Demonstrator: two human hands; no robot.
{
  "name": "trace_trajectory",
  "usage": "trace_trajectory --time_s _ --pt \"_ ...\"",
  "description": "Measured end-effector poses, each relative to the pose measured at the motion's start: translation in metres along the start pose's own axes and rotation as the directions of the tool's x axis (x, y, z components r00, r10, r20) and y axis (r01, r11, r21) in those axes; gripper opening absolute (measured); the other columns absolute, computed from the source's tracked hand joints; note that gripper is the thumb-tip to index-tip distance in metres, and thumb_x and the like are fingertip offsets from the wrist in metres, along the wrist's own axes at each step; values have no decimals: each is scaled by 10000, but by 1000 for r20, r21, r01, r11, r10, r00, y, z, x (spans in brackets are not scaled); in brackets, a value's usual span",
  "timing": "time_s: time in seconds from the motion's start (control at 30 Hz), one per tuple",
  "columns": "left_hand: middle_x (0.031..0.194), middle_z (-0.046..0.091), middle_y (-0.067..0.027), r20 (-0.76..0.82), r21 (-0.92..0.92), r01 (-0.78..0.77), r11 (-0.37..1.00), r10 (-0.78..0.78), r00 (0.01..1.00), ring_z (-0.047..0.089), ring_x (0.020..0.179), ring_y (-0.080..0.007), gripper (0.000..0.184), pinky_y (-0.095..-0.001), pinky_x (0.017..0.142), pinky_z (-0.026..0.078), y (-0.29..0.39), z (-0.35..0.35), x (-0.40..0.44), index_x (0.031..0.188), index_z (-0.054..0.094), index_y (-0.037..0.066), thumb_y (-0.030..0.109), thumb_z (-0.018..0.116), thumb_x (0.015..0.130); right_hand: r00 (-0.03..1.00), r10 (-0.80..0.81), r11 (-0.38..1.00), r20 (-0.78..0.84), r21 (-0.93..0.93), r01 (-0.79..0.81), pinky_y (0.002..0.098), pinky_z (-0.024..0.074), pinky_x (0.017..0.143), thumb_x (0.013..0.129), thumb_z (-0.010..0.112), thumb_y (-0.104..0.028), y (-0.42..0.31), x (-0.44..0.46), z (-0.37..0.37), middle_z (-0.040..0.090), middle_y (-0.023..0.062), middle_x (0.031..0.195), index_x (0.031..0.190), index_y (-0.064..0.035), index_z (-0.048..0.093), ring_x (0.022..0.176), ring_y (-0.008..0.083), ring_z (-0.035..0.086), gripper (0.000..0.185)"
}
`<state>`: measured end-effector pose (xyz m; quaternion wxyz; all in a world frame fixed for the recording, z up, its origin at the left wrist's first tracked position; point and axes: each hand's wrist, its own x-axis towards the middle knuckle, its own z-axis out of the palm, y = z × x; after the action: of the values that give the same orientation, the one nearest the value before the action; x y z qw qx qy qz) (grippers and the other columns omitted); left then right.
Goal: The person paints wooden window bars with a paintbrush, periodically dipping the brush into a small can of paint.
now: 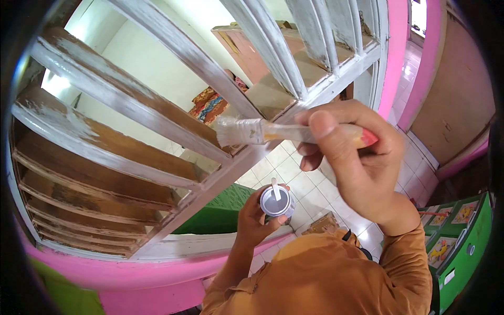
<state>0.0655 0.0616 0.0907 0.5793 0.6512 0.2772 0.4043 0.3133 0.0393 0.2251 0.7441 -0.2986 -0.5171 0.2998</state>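
Head camera: your only view, looking from above your orange-brown shirt [325,278], which shows along the bottom edge.
Facing: forward and steeply down, past the slatted wooden frame [231,169] to the tiled floor [289,170].
Nearness: your right hand [357,157] with the paintbrush [239,132] is close to the lens; your left hand [257,218] with the paint can [275,214] is farther below.
Lens: wide, bowing straight lines, with dark curved borders.
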Motion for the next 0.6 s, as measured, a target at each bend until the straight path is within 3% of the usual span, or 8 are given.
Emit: trace_trajectory --time_s 0.2,0.33,0.37,0.47,0.6 --pt "1389 600 -193 -38 54 34 998 -32 999 577 1311 -259 699 -416 1093 480 -1 0 -10 1426 470 -40 -71 773 797 993 -99 965 70 -237 113 233 516 552 1010 666 -124 -1 15 14 707 74 805 1043 61 706 656 91 650 192" --pt "1397 595 -191 -59 35 64 997 -62 996 570 1321 -262 697 -416 1105 470 -6 -1 -16 1426 473 -36 -94 762 794 985 -138 944 105 -286 163 220 489 548 995 685 -107 -10 30 25 689 49 749 1039 63 710 630 72 625 178" --pt "1397 595 -191 -56 38 64 997 -61 997 570 1321 -262 697 -416 1105 470 -7 -2 -17 1426 473 -36 -94 762 794 991 -47 974 122 -214 73 220 486 553 992 689 -100 -18 35 28 682 42 738 1040 65 709 627 66 615 172" --pt "1394 597 -192 -42 79 78 994 -75 996 571 1319 -266 695 -419 1111 464 -7 -3 -17 1423 472 -36 -113 755 793 991 22 999 129 -43 -16 217 477 570 987 696 -85 -26 43 32 665 25 709 1038 71 705 625 55 599 165" --pt "1391 599 -193 -61 35 72 997 -70 996 572 1315 -268 703 -418 1110 463 -10 -5 -22 1421 470 -33 -98 782 794 984 -152 953 97 -250 172 214 455 554 990 694 -88 -25 41 26 682 22 726 1040 68 715 619 46 575 165"
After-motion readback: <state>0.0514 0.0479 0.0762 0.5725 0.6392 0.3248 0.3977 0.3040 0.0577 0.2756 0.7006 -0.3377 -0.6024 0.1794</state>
